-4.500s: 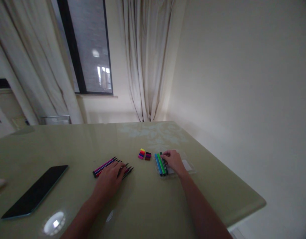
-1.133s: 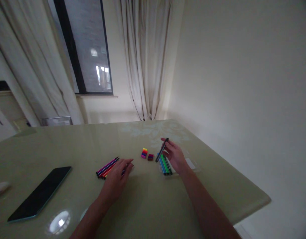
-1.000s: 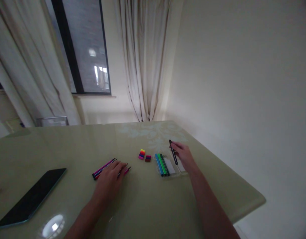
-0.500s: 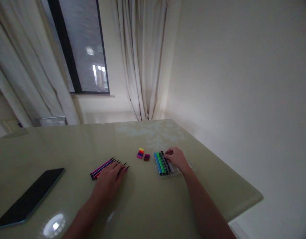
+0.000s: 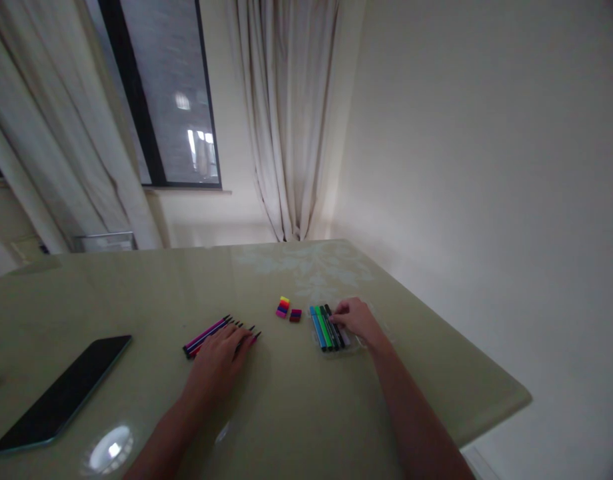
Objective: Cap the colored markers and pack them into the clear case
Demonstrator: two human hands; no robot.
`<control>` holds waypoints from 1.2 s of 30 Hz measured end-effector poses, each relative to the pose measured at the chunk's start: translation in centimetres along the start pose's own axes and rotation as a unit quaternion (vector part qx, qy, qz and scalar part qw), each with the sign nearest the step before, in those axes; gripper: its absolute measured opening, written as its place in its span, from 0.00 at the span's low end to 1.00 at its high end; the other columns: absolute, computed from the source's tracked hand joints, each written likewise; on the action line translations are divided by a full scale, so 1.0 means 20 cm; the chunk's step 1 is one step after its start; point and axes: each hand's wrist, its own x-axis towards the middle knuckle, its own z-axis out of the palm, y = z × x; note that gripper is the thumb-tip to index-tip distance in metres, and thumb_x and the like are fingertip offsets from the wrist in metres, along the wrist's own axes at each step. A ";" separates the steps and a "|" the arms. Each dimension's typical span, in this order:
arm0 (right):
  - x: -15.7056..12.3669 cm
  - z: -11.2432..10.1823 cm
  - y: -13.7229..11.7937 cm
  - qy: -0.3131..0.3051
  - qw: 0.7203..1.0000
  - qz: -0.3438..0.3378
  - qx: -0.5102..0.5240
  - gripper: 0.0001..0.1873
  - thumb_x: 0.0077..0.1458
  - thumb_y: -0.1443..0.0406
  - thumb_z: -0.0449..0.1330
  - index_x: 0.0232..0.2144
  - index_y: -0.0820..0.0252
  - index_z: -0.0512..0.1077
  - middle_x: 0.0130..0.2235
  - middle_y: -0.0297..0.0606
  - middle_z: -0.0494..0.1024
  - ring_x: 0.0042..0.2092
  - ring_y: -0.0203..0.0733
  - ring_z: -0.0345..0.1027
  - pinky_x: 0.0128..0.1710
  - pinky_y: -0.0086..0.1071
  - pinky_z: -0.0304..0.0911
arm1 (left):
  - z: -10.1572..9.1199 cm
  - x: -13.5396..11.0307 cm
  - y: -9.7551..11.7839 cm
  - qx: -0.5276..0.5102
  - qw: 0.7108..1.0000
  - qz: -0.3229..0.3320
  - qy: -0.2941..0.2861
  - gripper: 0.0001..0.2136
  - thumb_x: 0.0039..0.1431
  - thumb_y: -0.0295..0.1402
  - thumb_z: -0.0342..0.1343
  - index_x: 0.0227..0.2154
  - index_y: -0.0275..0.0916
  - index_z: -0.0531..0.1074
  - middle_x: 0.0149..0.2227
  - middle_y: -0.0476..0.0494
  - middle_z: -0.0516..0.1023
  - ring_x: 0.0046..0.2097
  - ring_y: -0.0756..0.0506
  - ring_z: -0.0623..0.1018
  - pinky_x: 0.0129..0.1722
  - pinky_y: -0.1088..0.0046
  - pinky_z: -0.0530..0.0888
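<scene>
Head view, right hand (image 5: 355,318) first: thumb and fingertips bent down at the far end of a dark pen (image 5: 337,328), the rightmost of a short row. Contact looks likely; whether the fingers pinch it or merely press it level, cannot tell.

Just left of that pen, lying roughly parallel: a second dark pen (image 5: 329,328), a green pen (image 5: 323,328), a blue pen (image 5: 317,328). All four lie in a shallow clear case (image 5: 357,347), at its left side; more of the case shows around and under the right hand.

Left hand (image 5: 221,350): palm down over a bundle of loose pens (image 5: 205,337), fingers lightly bent. Dark points stick out past the fingers, blunt ends toward the wrist. Grip on any single pen hidden.

Between the hands, a little farther off, two small stacks of coloured pieces, probably caps: a bright stack (image 5: 283,307) and, just beside it, a darker stack (image 5: 295,315).

Farther left on the pale green surface (image 5: 286,407), a black tablet (image 5: 61,390), well apart.

Step in hand, my reading: seating the fourth pen against its neighbours. Next move calls for letting go cleanly without skewing the row, then matching a loose pen with its cap.
</scene>
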 end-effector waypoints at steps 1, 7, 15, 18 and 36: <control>0.00 0.00 0.00 -0.010 1.000 0.006 0.010 0.02 0.45 0.69 0.69 0.23 0.61 0.79 0.22 0.37 0.79 0.26 0.40 0.73 0.28 0.29 0.62 | 0.00 0.00 0.00 0.001 1.000 -0.002 -0.002 0.16 0.69 0.42 0.45 0.41 0.42 0.78 0.44 0.40 0.80 0.47 0.39 0.78 0.48 0.62 0.72; 0.02 -0.02 0.01 -0.004 0.997 0.021 -0.080 0.02 0.42 0.68 0.71 0.22 0.59 0.81 0.25 0.38 0.81 0.30 0.42 0.74 0.29 0.30 0.60 | -0.04 0.02 0.01 -0.006 1.000 -0.015 -0.013 0.16 0.70 0.39 0.45 0.41 0.40 0.78 0.44 0.39 0.80 0.47 0.39 0.77 0.50 0.60 0.71; -0.01 0.04 -0.07 0.064 0.994 -0.048 -0.075 0.05 0.52 0.63 0.67 0.29 0.60 0.81 0.32 0.40 0.82 0.35 0.42 0.74 0.35 0.30 0.62 | -0.09 0.03 -0.07 0.003 0.995 -0.091 -0.038 0.11 0.67 0.35 0.50 0.41 0.40 0.78 0.45 0.39 0.81 0.46 0.40 0.78 0.49 0.64 0.71; -0.01 0.16 -0.21 0.054 0.985 -0.137 -0.085 0.07 0.58 0.65 0.62 0.34 0.60 0.81 0.37 0.41 0.83 0.40 0.42 0.74 0.41 0.31 0.62 | -0.10 0.03 -0.10 0.003 0.994 -0.103 -0.039 0.09 0.66 0.32 0.52 0.40 0.40 0.78 0.45 0.39 0.81 0.47 0.40 0.78 0.48 0.66 0.70; 0.04 0.40 -0.53 -0.058 0.954 -0.147 -0.256 0.05 0.54 0.65 0.66 0.33 0.61 0.81 0.38 0.44 0.83 0.40 0.45 0.74 0.36 0.30 0.59 | -0.10 0.03 -0.03 -0.041 0.989 -0.068 -0.127 0.06 0.57 0.36 0.60 0.32 0.40 0.76 0.34 0.46 0.77 0.37 0.43 0.75 0.34 0.71 0.61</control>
